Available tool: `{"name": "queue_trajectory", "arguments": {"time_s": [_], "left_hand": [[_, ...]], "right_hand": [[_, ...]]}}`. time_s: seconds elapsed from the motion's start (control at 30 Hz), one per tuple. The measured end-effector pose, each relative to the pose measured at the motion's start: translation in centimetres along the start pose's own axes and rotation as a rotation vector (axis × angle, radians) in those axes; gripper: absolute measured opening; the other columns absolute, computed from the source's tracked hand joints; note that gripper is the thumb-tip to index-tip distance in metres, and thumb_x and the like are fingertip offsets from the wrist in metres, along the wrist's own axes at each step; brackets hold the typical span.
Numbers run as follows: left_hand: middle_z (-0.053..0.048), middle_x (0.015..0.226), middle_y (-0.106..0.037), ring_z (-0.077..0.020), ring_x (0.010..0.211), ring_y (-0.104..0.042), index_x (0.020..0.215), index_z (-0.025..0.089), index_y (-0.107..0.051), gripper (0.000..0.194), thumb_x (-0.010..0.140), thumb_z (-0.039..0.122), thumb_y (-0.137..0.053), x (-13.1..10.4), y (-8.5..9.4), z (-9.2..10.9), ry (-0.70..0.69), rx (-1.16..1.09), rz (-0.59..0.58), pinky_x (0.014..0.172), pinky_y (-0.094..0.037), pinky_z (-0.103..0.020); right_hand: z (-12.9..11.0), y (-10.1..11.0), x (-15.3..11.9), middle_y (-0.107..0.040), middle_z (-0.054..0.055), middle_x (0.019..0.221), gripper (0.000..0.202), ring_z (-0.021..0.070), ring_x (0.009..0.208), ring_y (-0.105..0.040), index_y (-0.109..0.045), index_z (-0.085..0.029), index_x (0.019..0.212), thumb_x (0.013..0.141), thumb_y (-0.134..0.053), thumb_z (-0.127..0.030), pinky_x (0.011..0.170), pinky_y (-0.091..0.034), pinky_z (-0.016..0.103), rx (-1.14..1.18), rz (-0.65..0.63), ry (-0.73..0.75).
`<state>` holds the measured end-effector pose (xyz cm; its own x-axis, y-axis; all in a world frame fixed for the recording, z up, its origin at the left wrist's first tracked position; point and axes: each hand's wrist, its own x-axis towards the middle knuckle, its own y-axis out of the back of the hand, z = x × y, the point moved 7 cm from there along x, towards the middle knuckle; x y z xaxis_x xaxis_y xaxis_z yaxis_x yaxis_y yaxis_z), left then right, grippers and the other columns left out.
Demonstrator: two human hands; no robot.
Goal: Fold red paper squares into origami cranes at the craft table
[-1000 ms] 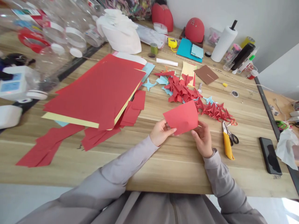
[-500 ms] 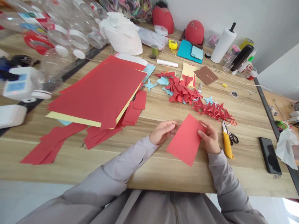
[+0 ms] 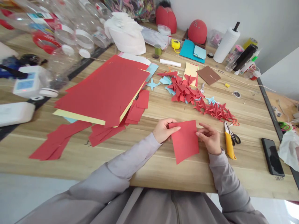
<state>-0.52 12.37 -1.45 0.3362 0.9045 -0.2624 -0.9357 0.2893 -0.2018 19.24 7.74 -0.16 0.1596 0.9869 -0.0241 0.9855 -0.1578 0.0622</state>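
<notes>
A red sheet of paper (image 3: 185,143), roughly square, is held above the table in front of me. My left hand (image 3: 166,130) pinches its upper left corner, thumb on top and fingers behind. At the right edge is my right hand (image 3: 208,137), its thumb tip at the paper's edge and its index finger apart from the thumb. Beyond the hands lies a pile of folded red paper stars (image 3: 184,90), with a few light blue ones among them. Yellow-handled cutter (image 3: 230,144) and black-handled scissors (image 3: 235,138) lie right of my right hand.
A stack of large red sheets (image 3: 109,90) lies at the left, with cut red strips (image 3: 58,140) before it. A black phone (image 3: 272,156) is at the right. Plastic bottles (image 3: 63,34) crowd the back left. A brown paper square (image 3: 208,75) lies farther back.
The red paper has turned more upright. My left hand, beside it before, now grips its corner; my right hand has loosened from its hold at the right side.
</notes>
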Motion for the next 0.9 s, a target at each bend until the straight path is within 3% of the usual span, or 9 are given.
{"name": "queue_trajectory", "arguments": {"time_s": [0.13, 0.27, 0.4, 0.5, 0.57, 0.67, 0.77, 0.9], "left_hand": [[0.002, 0.057, -0.056, -0.0108, 0.053, -0.051, 0.064, 0.014, -0.058, 0.027, 0.059, 0.034, -0.075, 0.4, 0.3, 0.7, -0.115, 0.043, 0.036, 0.053, -0.04, -0.024], [0.004, 0.058, -0.055, -0.0103, 0.056, -0.049, 0.062, 0.016, -0.052, 0.025, 0.059, 0.032, -0.072, 0.8, 0.8, 0.6, -0.162, 0.076, 0.103, 0.057, -0.039, -0.023], [0.006, 0.054, -0.048, -0.0083, 0.053, -0.043, 0.057, 0.018, -0.043, 0.027, 0.06, 0.028, -0.067, 0.8, 0.8, 0.1, -0.195, 0.169, 0.159, 0.053, -0.035, -0.021], [0.007, 0.048, -0.041, -0.0072, 0.049, -0.037, 0.05, 0.018, -0.037, 0.032, 0.062, 0.028, -0.065, 0.3, 0.4, 0.1, -0.224, 0.293, 0.178, 0.05, -0.032, -0.021], [0.007, 0.046, -0.042, -0.0081, 0.048, -0.041, 0.049, 0.018, -0.04, 0.032, 0.064, 0.032, -0.065, 0.0, -0.2, -0.2, -0.175, 0.284, 0.135, 0.049, -0.035, -0.021], [0.0, 0.053, -0.058, -0.0143, 0.051, -0.057, 0.061, 0.015, -0.055, 0.032, 0.072, 0.044, -0.06, -0.2, -0.9, -1.1, 0.014, 0.126, 0.01, 0.049, -0.046, -0.026], [-0.004, 0.052, -0.062, -0.0163, 0.047, -0.061, 0.068, 0.011, -0.059, 0.042, 0.073, 0.053, -0.062, -0.2, -0.7, -1.1, 0.092, 0.048, -0.015, 0.047, -0.05, -0.028], [-0.003, 0.052, -0.061, -0.0142, 0.041, -0.059, 0.068, 0.01, -0.058, 0.044, 0.069, 0.053, -0.069, -0.3, -1.6, -1.7, 0.195, -0.024, -0.092, 0.04, -0.05, -0.025]], "right_hand": [[-0.2, 0.3, -0.1, -0.069, 0.001, 0.071, 0.032, 0.0114, 0.053, -0.057, -0.067, -0.02, 0.096, 0.069, -0.076, -0.034, 0.046, -0.048, 0.024, -0.077, 0.061, 0.061], [-2.3, 0.3, -0.5, -0.07, 0.004, 0.083, 0.019, 0.0149, 0.067, -0.061, -0.066, -0.022, 0.095, 0.078, -0.068, -0.032, 0.063, -0.052, 0.031, -0.346, 0.082, 0.303], [-4.1, -2.3, -1.8, -0.069, 0.008, 0.092, 0.026, 0.0211, 0.083, -0.062, -0.066, -0.023, 0.103, 0.08, -0.067, -0.035, 0.074, -0.05, 0.036, -0.701, -0.116, 0.607], [-4.0, -4.8, -3.1, -0.068, 0.01, 0.103, 0.031, 0.0227, 0.087, -0.059, -0.063, -0.023, 0.112, 0.083, -0.063, -0.033, 0.075, -0.046, 0.038, -1.001, -0.25, 0.8], [-3.8, -5.7, -3.6, -0.069, 0.008, 0.101, 0.023, 0.0195, 0.082, -0.058, -0.064, -0.022, 0.109, 0.088, -0.055, -0.022, 0.07, -0.042, 0.035, -1.12, -0.261, 0.873], [-3.8, -6.0, -4.0, -0.071, 0.005, 0.091, 0.023, 0.0164, 0.077, -0.057, -0.066, -0.02, 0.098, 0.088, -0.048, -0.009, 0.066, -0.038, 0.032, -1.117, -0.258, 0.965], [-4.0, -5.6, -3.7, -0.071, 0.005, 0.092, 0.018, 0.0172, 0.086, -0.058, -0.066, -0.02, 0.091, 0.088, -0.05, -0.011, 0.072, -0.04, 0.032, -1.082, -0.206, 0.949], [-3.9, -5.4, -3.3, -0.067, 0.011, 0.107, 0.013, 0.0211, 0.093, -0.056, -0.064, -0.018, 0.096, 0.086, -0.055, -0.017, 0.079, -0.041, 0.036, -1.137, -0.124, 0.898]]}}
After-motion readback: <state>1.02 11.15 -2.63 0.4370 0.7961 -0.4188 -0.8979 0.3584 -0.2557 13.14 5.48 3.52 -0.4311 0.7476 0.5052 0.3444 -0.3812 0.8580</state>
